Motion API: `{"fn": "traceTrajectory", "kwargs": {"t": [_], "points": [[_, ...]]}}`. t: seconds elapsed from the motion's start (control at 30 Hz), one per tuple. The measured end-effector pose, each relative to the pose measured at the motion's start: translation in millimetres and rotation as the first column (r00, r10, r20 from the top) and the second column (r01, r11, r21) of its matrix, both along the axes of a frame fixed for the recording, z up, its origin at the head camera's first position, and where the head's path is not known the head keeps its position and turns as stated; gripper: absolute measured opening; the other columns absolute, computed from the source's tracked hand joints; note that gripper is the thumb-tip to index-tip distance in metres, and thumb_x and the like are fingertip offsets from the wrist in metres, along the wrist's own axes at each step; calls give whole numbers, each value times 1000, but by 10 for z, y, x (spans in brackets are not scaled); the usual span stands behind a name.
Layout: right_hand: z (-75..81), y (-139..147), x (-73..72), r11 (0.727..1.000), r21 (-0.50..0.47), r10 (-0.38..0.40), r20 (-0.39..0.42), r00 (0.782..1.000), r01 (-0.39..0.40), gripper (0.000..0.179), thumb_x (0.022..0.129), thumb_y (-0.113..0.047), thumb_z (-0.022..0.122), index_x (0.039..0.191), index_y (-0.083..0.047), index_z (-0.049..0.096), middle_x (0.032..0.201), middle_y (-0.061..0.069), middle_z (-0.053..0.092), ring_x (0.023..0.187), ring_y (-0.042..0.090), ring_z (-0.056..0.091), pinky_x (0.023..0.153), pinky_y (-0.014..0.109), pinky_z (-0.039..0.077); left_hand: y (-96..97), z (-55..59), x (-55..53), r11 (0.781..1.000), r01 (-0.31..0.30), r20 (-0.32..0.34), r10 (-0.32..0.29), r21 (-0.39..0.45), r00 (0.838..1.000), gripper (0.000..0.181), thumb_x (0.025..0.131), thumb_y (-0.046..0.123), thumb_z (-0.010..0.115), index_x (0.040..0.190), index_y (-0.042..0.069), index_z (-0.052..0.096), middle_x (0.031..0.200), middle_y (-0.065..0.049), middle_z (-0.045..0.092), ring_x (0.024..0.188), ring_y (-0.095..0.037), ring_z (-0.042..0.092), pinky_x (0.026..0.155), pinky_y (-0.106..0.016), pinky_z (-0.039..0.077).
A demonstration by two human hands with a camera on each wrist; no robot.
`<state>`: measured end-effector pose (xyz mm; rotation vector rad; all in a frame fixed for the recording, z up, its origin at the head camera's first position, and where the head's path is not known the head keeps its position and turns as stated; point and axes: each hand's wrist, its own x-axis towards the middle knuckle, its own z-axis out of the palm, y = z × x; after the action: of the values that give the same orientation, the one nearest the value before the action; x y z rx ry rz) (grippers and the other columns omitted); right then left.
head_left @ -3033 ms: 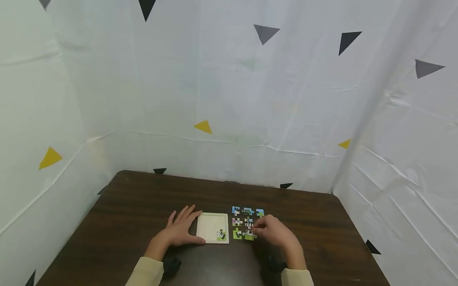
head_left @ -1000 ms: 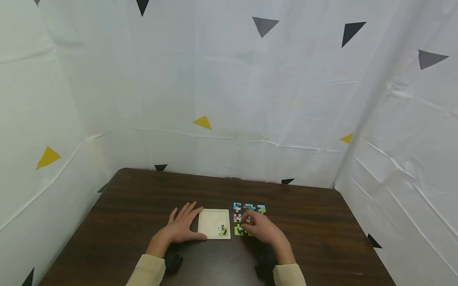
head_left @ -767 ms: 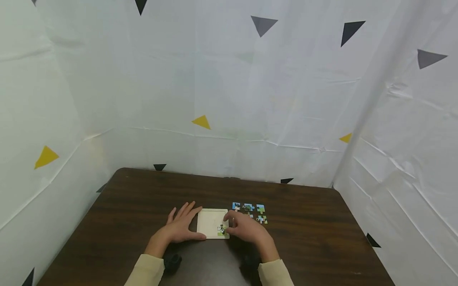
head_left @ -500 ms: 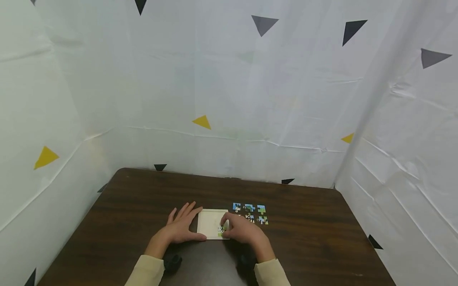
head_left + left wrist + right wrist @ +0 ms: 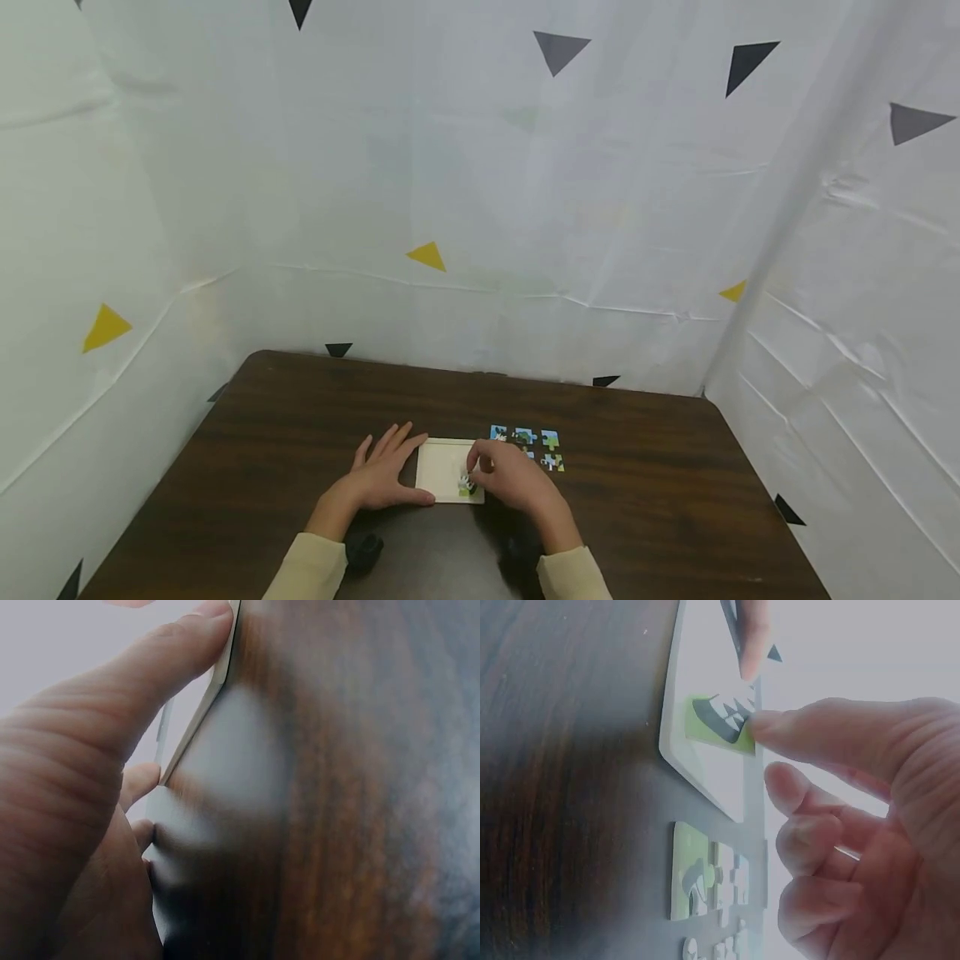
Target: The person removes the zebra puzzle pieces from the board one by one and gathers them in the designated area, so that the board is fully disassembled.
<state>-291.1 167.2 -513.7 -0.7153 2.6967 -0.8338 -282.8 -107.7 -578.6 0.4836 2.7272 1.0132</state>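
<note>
A pale square puzzle tray (image 5: 438,467) lies on the table with a green, black and white puzzle piece (image 5: 724,720) at its near right corner. My right hand (image 5: 517,479) pinches at that piece with thumb and index finger. The right wrist view shows the thumb tip at its edge and the other fingers curled. My left hand (image 5: 378,483) is spread along the tray's left side. Its thumb (image 5: 180,645) rests on the near edge, while the index finger touches the far left corner.
Right of the tray lie several loose jigsaw pieces (image 5: 550,440), partly hidden by the right hand in the head view. A green piece (image 5: 690,874) lies closest to the tray. White sheeting (image 5: 480,167) surrounds the dark wooden table (image 5: 637,475).
My right hand has moved left from the loose pieces onto the tray. Over the last half second its fingertips shift slightly at the corner piece. The left hand keeps its place.
</note>
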Motion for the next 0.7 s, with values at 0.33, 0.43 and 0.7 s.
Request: {"fn": "traceTrajectory", "kwargs": {"t": [0.33, 0.43, 0.7], "points": [[-25, 44, -26, 999, -52, 15, 58, 998, -11, 5, 103, -13, 72, 103, -14, 67, 100, -3, 72, 87, 13, 64, 71, 36, 49, -3, 35, -3, 1000, -4, 12, 4, 0, 1000, 115, 79, 75, 82, 169, 20, 36, 181, -17, 16, 167, -45, 9, 125, -78, -5], [-27, 58, -24, 998, -57, 16, 67, 998, -12, 6, 103, -12, 71, 106, -14, 67, 101, -2, 72, 87, 13, 63, 72, 36, 50, 6, 27, -1, 1000, -4, 13, 4, 2, 1000, 116, 79, 77, 81, 170, 21, 35, 181, -16, 15, 167, -44, 8, 126, -77, -5], [9, 101, -77, 993, -109, -51, -33, 998, 47, 8, 105, -17, 71, 113, -21, 70, 104, -6, 73, 91, 13, 64, 78, 33, 56, 11, -28, -84, 1000, 1, -32, -1, -9, 999, 114, 82, 77, 78, 170, 20, 34, 180, -18, 18, 166, -46, 10, 123, -81, -4]]}}
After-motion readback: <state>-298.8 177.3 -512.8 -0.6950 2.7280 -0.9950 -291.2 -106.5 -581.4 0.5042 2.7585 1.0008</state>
